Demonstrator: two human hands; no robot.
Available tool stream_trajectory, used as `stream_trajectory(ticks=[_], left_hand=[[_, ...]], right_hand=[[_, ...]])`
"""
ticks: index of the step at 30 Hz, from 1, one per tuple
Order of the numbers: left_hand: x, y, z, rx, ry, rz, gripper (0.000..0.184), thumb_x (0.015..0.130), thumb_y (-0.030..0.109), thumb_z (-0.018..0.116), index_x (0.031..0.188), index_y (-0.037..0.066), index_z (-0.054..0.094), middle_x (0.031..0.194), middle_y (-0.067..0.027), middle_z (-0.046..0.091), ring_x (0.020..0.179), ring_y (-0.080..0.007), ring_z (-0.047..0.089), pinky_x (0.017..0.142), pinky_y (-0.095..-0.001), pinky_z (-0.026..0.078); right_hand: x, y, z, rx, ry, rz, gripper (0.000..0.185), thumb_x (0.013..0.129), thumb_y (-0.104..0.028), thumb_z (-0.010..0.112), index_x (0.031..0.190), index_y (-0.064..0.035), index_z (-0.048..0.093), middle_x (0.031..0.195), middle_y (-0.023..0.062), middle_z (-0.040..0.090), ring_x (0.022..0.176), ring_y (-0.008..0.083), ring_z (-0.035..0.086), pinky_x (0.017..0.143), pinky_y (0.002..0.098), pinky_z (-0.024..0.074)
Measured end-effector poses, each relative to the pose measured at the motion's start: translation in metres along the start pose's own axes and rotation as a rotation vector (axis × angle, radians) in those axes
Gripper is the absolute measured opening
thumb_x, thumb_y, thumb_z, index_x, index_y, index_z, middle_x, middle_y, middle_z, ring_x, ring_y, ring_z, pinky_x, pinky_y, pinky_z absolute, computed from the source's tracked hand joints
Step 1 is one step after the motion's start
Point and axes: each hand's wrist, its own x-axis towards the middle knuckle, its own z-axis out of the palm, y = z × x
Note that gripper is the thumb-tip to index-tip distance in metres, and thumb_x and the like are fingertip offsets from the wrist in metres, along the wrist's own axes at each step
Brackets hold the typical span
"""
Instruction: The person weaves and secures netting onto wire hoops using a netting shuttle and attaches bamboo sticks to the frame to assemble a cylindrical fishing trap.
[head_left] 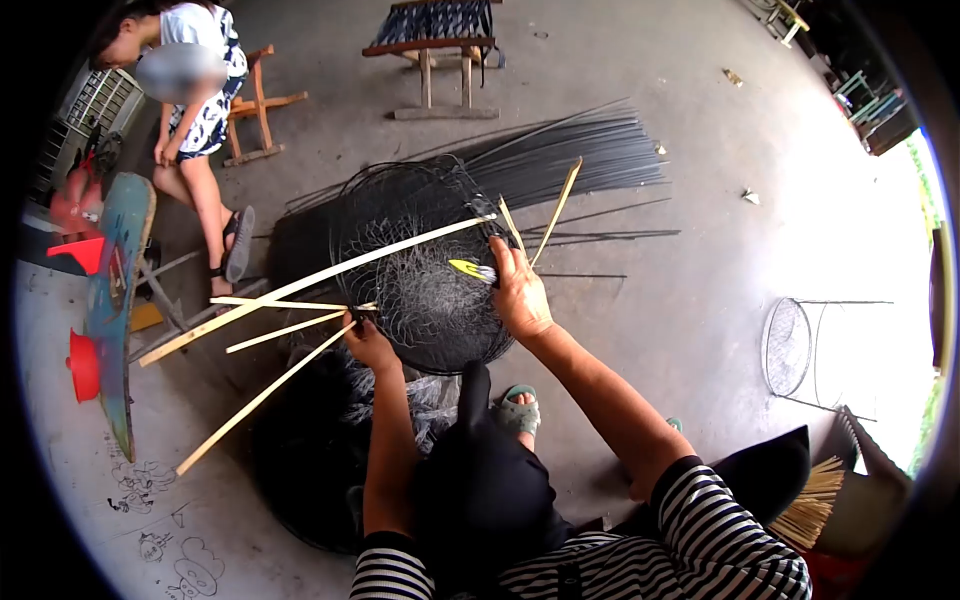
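Note:
A round black netted frame (420,270) lies in front of me, with loose mesh across its middle. My right hand (520,292) is at its right rim, fingers closed beside a yellow-green tool (472,269); what exactly they grip is partly hidden. At the lower left rim my left hand (371,342) is closed on something dark that I cannot make out. Several pale wooden strips fan out to the left near it. One long strip (330,272) crosses over the net to the right rim, and two short ones (558,212) stick up beyond my right hand.
Long thin black rods (590,150) lie behind the frame. A person (200,110) sits on a wooden stool at the upper left, near a blue-green board (120,300). A woven stool (435,40) stands at the back, a wire frame (790,345) at the right.

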Motion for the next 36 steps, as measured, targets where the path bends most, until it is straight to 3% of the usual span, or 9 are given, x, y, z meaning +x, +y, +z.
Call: stream_trajectory(ticks=[1, 2, 4, 7, 14, 24, 29, 32, 36], left_hand=[[-0.001, 0.0, 0.001, 0.043, 0.012, 0.034, 0.034, 0.091, -0.005, 0.047, 0.124, 0.001, 0.049, 0.115, -0.0113, 0.055, 0.099, -0.0196, 0.055, 0.088, -0.0297, 0.043], [-0.002, 0.001, 0.003, 0.083, 0.019, 0.068, 0.034, 0.091, -0.006, 0.046, 0.124, 0.001, 0.049, 0.116, -0.0115, 0.055, 0.099, -0.0196, 0.055, 0.089, -0.0297, 0.043], [0.002, -0.007, 0.003, 0.1, 0.019, 0.03, 0.034, 0.089, -0.004, 0.05, 0.123, 0.003, 0.052, 0.117, -0.0115, 0.055, 0.101, -0.0186, 0.053, 0.089, -0.0301, 0.043], [-0.001, -0.005, 0.01, 0.242, 0.028, 0.197, 0.033, 0.088, -0.003, 0.053, 0.12, 0.002, 0.054, 0.113, -0.0107, 0.058, 0.1, -0.0177, 0.053, 0.089, -0.0287, 0.042], [0.009, -0.025, 0.019, 0.291, 0.029, 0.108, 0.019, 0.087, -0.008, 0.052, 0.104, -0.001, 0.056, 0.097, -0.0085, 0.06, 0.086, -0.0166, 0.055, 0.079, -0.0269, 0.045], [0.021, -0.062, 0.019, 0.451, 0.001, -0.143, 0.013, 0.088, 0.003, 0.058, 0.102, 0.001, 0.059, 0.095, -0.0062, 0.063, 0.084, -0.015, 0.057, 0.077, -0.0271, 0.046], [0.019, -0.053, 0.011, 0.223, -0.002, -0.186, 0.018, 0.084, -0.001, 0.062, 0.101, 0.001, 0.056, 0.076, 0.0062, 0.042, 0.073, -0.005, 0.043, 0.077, -0.0205, 0.042], [0.022, -0.061, -0.004, -0.019, -0.077, -0.093, 0.038, 0.085, 0.0, 0.061, 0.122, 0.004, 0.05, 0.103, -0.0027, 0.057, 0.095, -0.0117, 0.053, 0.089, -0.0247, 0.041], [0.051, -0.085, -0.017, 0.161, -0.237, -0.148, 0.045, 0.086, 0.009, 0.06, 0.128, 0.003, 0.045, 0.114, -0.009, 0.056, 0.103, -0.0196, 0.053, 0.092, -0.0304, 0.041]], right_hand=[[-0.006, 0.01, 0.005, 0.103, -0.078, 0.152, 0.065, 0.069, 0.011, 0.05, 0.13, -0.0056, 0.038, 0.111, 0.0208, 0.052, 0.102, 0.0399, 0.054, 0.085, 0.0443, 0.0472], [-0.012, 0.021, 0.013, 0.112, -0.051, 0.184, 0.065, 0.069, 0.012, 0.05, 0.129, -0.0055, 0.038, 0.111, 0.0215, 0.053, 0.102, 0.0408, 0.054, 0.084, 0.0448, 0.0475], [-0.03, 0.043, 0.025, 0.144, -0.073, 0.275, 0.063, 0.07, 0.011, 0.05, 0.129, -0.0052, 0.037, 0.113, 0.0231, 0.054, 0.103, 0.042, 0.054, 0.085, 0.0453, 0.0473], [-0.055, 0.067, 0.048, 0.193, -0.056, 0.379, 0.061, 0.072, 0.01, 0.051, 0.129, -0.0053, 0.035, 0.116, 0.0244, 0.054, 0.105, 0.0429, 0.053, 0.086, 0.0457, 0.047], [-0.07, 0.093, 0.074, 0.287, -0.128, 0.595, 0.05, 0.08, 0.002, 0.049, 0.127, -0.0074, 0.036, 0.116, 0.0267, 0.053, 0.101, 0.0449, 0.054, 0.083, 0.0485, 0.0471], [-0.075, 0.116, 0.1, 0.179, -0.19, 0.558, 0.046, 0.084, -0.001, 0.055, 0.124, -0.0074, 0.035, 0.101, 0.0265, 0.06, 0.095, 0.0458, 0.057, 0.078, 0.0474, 0.0481], [-0.077, 0.137, 0.079, 0.395, -0.252, 0.499, 0.05, 0.085, -0.005, 0.057, 0.131, -0.0078, 0.036, 0.118, 0.0251, 0.054, 0.105, 0.0423, 0.055, 0.087, 0.0454, 0.0466], [-0.085, 0.127, 0.04, 0.369, -0.18, 0.406, 0.048, 0.082, 0.001, 0.056, 0.128, -0.006, 0.044, 0.116, 0.0231, 0.055, 0.103, 0.0405, 0.055, 0.087, 0.043, 0.0469], [-0.11, 0.129, -0.042, 0.548, -0.186, 0.583, 0.029, 0.085, -0.002, 0.056, 0.114, -0.0054, 0.055, 0.092, 0.013, 0.063, 0.082, 0.0222, 0.062, 0.074, 0.0331, 0.0494]])
